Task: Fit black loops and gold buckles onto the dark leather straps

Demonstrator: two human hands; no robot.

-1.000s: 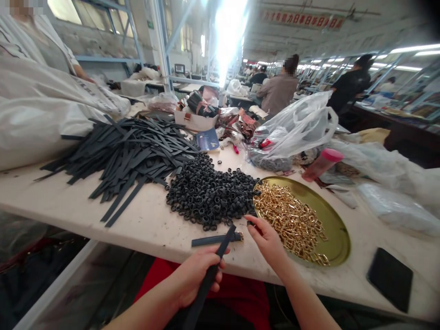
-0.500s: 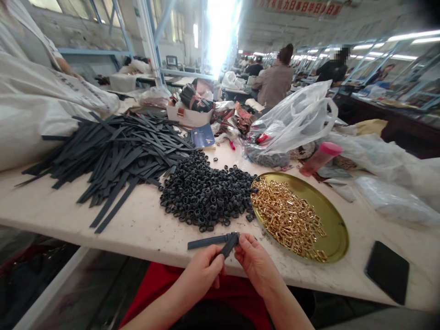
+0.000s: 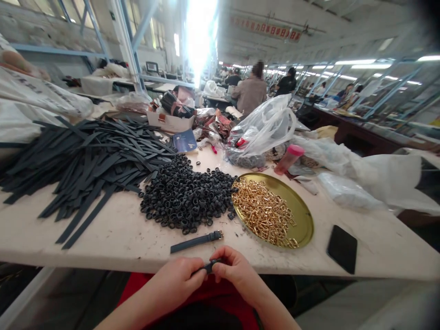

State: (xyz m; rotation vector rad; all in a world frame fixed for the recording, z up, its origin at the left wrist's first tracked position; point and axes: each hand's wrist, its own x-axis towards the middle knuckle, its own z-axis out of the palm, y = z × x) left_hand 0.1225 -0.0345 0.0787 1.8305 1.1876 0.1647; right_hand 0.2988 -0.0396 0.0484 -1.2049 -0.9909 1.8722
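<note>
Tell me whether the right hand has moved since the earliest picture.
Yes: judged against the gold tray, the right hand has moved left and nearer, away from it.

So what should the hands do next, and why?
Maybe the right hand should gently tug the dark strap while the left hand holds steady, because both hands pinch it close together, with a short piece showing between them.

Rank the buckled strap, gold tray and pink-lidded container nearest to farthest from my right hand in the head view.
From your right hand:
1. Buckled strap, just beyond it, leftward.
2. Gold tray, beyond and right.
3. Pink-lidded container, farther back, past the tray.
</note>
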